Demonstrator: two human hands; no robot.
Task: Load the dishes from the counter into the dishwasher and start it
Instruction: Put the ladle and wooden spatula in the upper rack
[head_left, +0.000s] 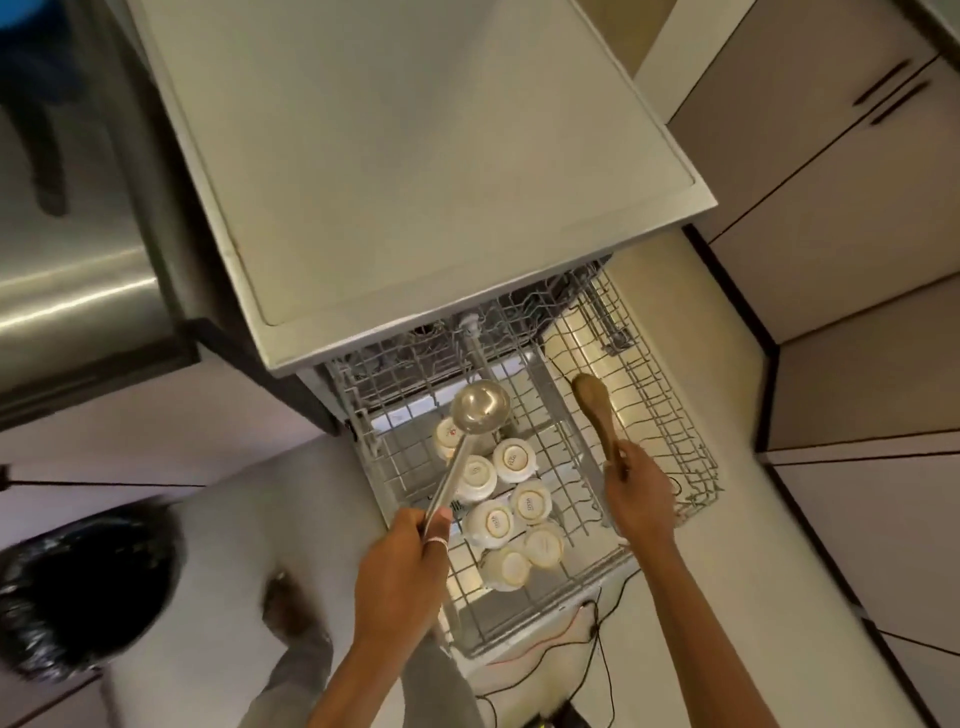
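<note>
Steel ladle (470, 436) is gripped by your left hand (410, 561) at its handle, bowl above the upturned cups (511, 506) in the rack (670, 426). Your right hand (641, 499) holds a wooden spoon (597, 410) just beside them.

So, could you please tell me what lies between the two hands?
In the head view, upturned white cups in the rack lie between the left hand, gripping the ladle, and the right hand, gripping the wooden spoon.
</note>
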